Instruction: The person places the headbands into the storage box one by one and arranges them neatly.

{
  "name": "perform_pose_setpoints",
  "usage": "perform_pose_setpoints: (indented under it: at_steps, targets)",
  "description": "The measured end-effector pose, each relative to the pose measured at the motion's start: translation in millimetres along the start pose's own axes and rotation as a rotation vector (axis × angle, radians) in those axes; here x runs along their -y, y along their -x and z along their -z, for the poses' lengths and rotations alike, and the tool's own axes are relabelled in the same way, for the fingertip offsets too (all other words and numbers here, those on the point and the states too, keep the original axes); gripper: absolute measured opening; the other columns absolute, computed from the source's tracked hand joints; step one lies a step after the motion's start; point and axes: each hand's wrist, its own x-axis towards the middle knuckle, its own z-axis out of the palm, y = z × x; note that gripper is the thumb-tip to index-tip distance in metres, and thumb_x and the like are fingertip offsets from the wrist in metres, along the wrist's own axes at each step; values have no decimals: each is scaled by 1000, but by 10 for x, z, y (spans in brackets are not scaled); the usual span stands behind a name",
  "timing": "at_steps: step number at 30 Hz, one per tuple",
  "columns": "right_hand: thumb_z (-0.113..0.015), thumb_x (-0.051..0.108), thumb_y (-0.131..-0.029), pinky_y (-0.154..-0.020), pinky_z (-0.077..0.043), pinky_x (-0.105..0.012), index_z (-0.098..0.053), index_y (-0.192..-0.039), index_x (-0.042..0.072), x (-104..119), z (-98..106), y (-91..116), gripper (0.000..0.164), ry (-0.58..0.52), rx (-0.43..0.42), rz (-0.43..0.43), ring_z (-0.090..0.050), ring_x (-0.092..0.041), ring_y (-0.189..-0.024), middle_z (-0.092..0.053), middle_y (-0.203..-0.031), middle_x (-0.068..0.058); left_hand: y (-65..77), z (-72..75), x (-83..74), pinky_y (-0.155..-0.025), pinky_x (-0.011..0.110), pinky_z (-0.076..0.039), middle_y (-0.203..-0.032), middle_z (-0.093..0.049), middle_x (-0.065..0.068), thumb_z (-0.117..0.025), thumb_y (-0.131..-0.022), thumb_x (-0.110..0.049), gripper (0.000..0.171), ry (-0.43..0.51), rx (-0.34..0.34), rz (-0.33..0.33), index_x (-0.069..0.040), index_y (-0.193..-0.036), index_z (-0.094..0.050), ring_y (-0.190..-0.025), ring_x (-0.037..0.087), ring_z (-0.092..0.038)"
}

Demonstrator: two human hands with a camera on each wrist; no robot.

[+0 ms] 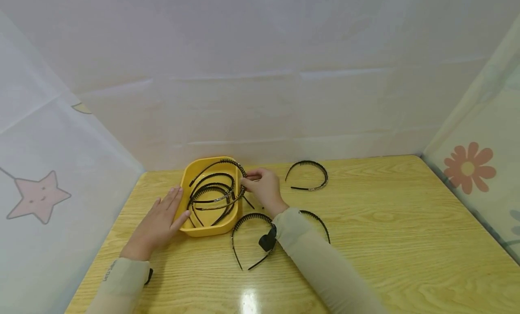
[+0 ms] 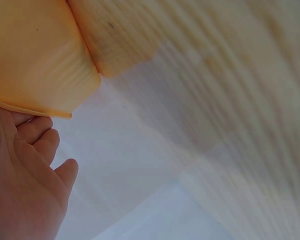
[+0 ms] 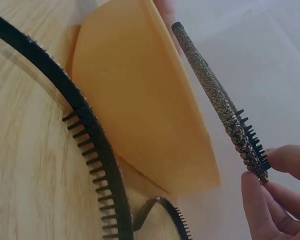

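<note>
My right hand point(image 1: 263, 187) pinches a toothed black headband point(image 1: 240, 167) by its curved middle, over the right rim of a yellow plastic basket point(image 1: 208, 231). In the right wrist view, this headband's outer face point(image 3: 210, 80) is glittery with dark beads, and thumb and fingertips grip its beaded part. Several black headbands point(image 1: 208, 188) lie overlapping inside the basket. My left hand point(image 1: 159, 226) rests against the basket's left side, fingers extended along the rim and thumb near the front left corner. In the left wrist view, its fingers point(image 2: 49, 142) touch the rim.
On the wooden table point(image 1: 386, 214), a headband point(image 1: 248, 216) lies in front of the basket, another point(image 1: 324, 224) partly under my right forearm, and one point(image 1: 326, 175) farther back right. A black tip point(image 1: 249, 203) shows beside the basket. Pale sheets surround the table's back and sides.
</note>
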Motion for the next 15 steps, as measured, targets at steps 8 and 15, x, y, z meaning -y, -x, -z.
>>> perform_pose_setpoints:
  at_steps: [8, 15]
  targets:
    - [-79, 19, -90, -65, -60, -27, -74, -112, 5, 66, -141, 18, 27, 176, 9, 44, -70, -13, -76, -72, -96, -5, 1, -8, -1, -122, 62, -11, -168, -10, 20, -40, -108, -48, 78, 8, 2, 4, 1, -162, -11, -154, 40, -10]
    - [-79, 20, -90, -64, -58, -24, -75, -111, 4, 111, -197, -2, 27, 260, 30, 66, -69, -15, -80, -73, -94, -5, -15, -7, 4, -123, 61, -10, -168, -11, 20, -39, -108, -49, 78, 14, -4, -2, 2, -161, -12, -154, 40, -11]
